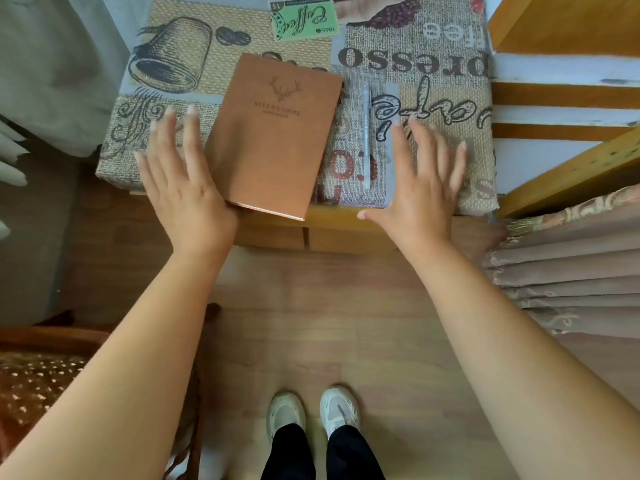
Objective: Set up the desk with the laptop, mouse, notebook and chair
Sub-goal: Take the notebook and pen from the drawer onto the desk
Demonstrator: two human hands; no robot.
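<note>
1. Bench (433, 46): only the notebook (273, 136) and pen (366, 133) are visible; the notebook overhangs the near edge and may slide off.
2. Left hand (183, 181): fingers spread, touching the notebook's edge, gripping nothing.
3. Right hand (422, 178): open, empty; may roll the pen.

Notebook (275, 136) (brown) between open hands.

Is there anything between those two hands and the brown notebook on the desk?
Nothing blocks the left hand: it lies along the notebook's left edge. Between the right hand and the notebook lies only a pen on the tablecloth, apart from both.
</note>
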